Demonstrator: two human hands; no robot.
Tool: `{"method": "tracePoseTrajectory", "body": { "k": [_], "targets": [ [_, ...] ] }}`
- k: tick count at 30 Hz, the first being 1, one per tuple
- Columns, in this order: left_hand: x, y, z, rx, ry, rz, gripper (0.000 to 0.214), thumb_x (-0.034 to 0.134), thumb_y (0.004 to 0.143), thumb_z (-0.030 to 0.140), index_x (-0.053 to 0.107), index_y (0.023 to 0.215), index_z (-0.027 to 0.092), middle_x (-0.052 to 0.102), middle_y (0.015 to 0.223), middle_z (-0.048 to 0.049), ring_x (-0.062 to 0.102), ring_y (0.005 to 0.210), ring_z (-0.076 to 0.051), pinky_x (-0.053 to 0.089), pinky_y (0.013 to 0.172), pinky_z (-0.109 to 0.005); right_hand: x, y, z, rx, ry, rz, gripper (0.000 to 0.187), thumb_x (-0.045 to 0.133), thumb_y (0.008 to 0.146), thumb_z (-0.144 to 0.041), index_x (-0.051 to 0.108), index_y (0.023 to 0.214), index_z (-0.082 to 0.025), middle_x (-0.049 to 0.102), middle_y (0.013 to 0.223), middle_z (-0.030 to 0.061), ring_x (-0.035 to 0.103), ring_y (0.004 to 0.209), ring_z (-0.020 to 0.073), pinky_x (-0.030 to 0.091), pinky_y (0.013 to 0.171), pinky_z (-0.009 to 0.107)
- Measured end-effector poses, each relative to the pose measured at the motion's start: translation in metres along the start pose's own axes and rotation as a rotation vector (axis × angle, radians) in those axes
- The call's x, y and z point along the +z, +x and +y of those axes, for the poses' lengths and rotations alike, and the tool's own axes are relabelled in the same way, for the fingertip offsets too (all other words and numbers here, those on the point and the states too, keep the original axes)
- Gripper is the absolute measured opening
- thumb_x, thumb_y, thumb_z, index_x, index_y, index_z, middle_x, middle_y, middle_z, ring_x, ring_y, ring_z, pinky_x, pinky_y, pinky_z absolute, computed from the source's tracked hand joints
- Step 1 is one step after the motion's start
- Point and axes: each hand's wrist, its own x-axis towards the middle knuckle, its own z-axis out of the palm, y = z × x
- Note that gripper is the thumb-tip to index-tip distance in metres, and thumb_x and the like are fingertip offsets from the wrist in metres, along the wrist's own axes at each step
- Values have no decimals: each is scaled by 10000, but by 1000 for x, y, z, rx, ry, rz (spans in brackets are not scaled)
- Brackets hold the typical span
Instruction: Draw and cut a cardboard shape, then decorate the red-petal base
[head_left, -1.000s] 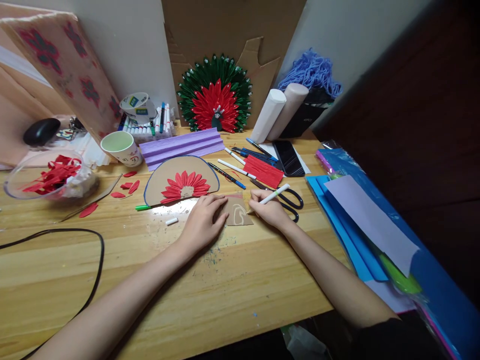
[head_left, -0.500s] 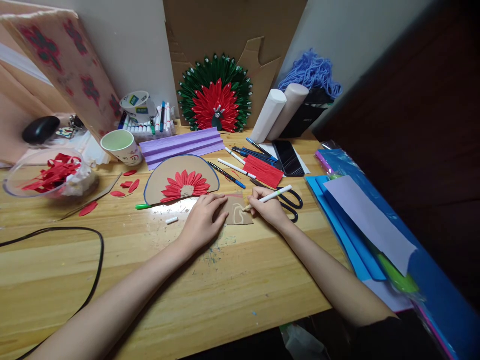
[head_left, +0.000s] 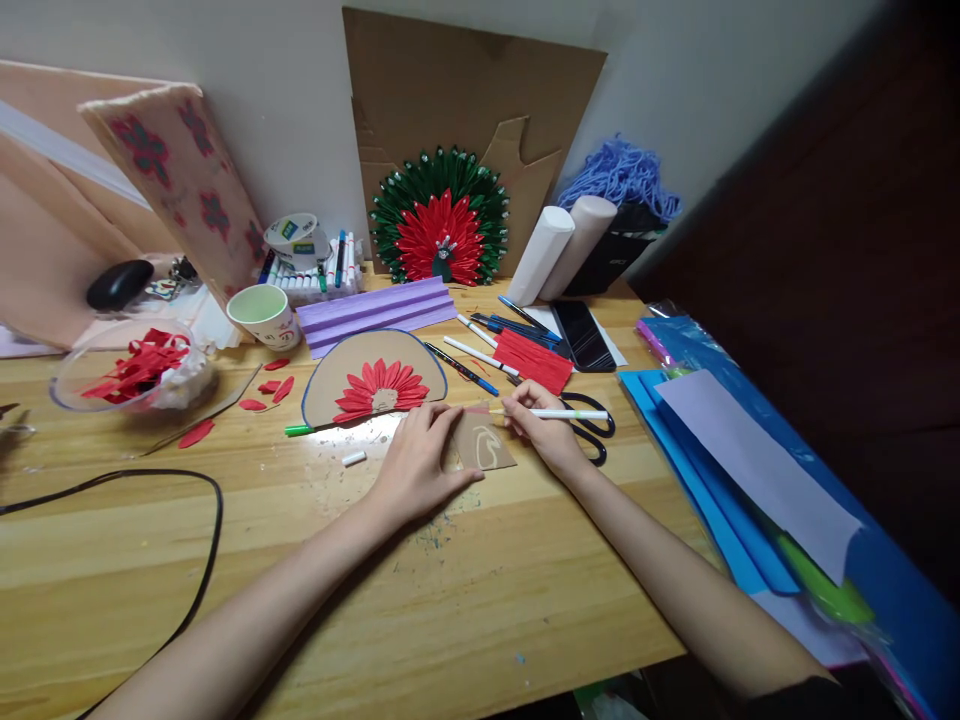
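My right hand [head_left: 544,425] is closed around a white marker pen [head_left: 574,413], its tip pointing left over the edge of a small piece of brown cardboard [head_left: 506,458]. Pale curved lines are drawn on that piece. My left hand [head_left: 420,455] lies on the cardboard's left part, fingers stretched out and thumb spread along the lower edge. Just behind sits a blue-edged cardboard half-round [head_left: 326,375] bearing red paper petals [head_left: 382,385]. A white cap [head_left: 354,458] lies left of my left hand. Black-handled scissors [head_left: 600,430] rest partly behind my right hand.
Red crepe paper [head_left: 534,360], a phone [head_left: 583,335] and several pens lie behind. A paper cup [head_left: 264,318] and a bowl of red scraps [head_left: 131,372] stand left. A green-and-red paper peacock [head_left: 442,220] leans at the back. Blue sheets [head_left: 697,470] cover the right side.
The small cardboard has turned, and its drawn lines now face another way. The marker has tilted flatter, its tip shifting toward the far edge. The whole view has moved slightly.
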Motion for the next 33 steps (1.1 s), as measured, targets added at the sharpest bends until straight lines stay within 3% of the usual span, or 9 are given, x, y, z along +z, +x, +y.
{"method": "tracePoseTrajectory", "body": {
  "k": [5, 10, 12, 16, 18, 21, 28, 33],
  "targets": [
    [1, -1, 1, -22, -62, 66, 721, 742, 650, 348, 405, 1273, 215, 454, 1183, -111, 445, 1126, -287, 417, 939, -470, -1, 0, -6, -90, -12, 89, 248, 672, 728, -403, 529, 789, -210, 540, 700, -18, 490, 577, 112, 390, 505, 224],
    [-1, -1, 2, -32, -109, 117, 688, 739, 656, 339, 417, 1252, 221, 433, 1180, -105, 437, 1145, -281, 409, 959, -466, -3, -5, -5, -113, 11, -26, 236, 647, 761, -381, 562, 903, -214, 606, 860, 32, 570, 713, 145, 476, 629, 259],
    [-3, -1, 2, -55, -154, 104, 639, 715, 692, 380, 424, 1234, 207, 453, 1170, -105, 462, 1124, -264, 422, 948, -441, -3, -7, -5, -121, 34, -14, 215, 626, 785, -375, 562, 921, -220, 626, 876, 38, 590, 724, 149, 498, 666, 274],
    [-6, -1, 1, -176, -266, 109, 347, 389, 925, 403, 440, 1192, 186, 553, 1082, -92, 547, 1010, -211, 450, 873, -384, -4, -8, -12, -233, 38, 132, 176, 493, 886, -366, 574, 986, -246, 659, 988, 66, 627, 888, 192, 516, 795, 354],
    [-5, 0, 1, -191, -276, 110, 310, 268, 965, 355, 472, 1127, 187, 595, 1038, -85, 568, 969, -202, 449, 844, -366, -3, -9, -13, -289, -59, 23, 193, 483, 899, -341, 607, 1019, -254, 644, 1114, 76, 585, 1073, 216, 447, 952, 413],
    [-3, 3, -1, -162, -254, 85, 239, 299, 959, 321, 499, 1011, 199, 624, 996, -72, 585, 910, -202, 452, 796, -344, 5, -12, -9, -303, -191, -230, 253, 574, 852, -299, 618, 1098, -268, 588, 1256, 69, 506, 1214, 223, 348, 1064, 419],
    [-2, 4, -3, -254, -314, 101, 216, 369, 934, 352, 507, 883, 194, 634, 860, -47, 588, 789, -186, 439, 721, -313, 18, -17, 4, -289, -179, -302, 250, 582, 845, -269, 611, 1093, -255, 568, 1291, 79, 567, 1148, 208, 466, 965, 376],
    [-3, 5, -1, -312, -345, 153, 233, 375, 925, 322, 507, 792, 185, 649, 808, -34, 585, 745, -172, 424, 691, -281, 14, -12, 2, -310, -182, -157, 213, 593, 832, -270, 607, 1039, -226, 598, 1230, 93, 604, 1071, 214, 521, 868, 358]
  ]
}}
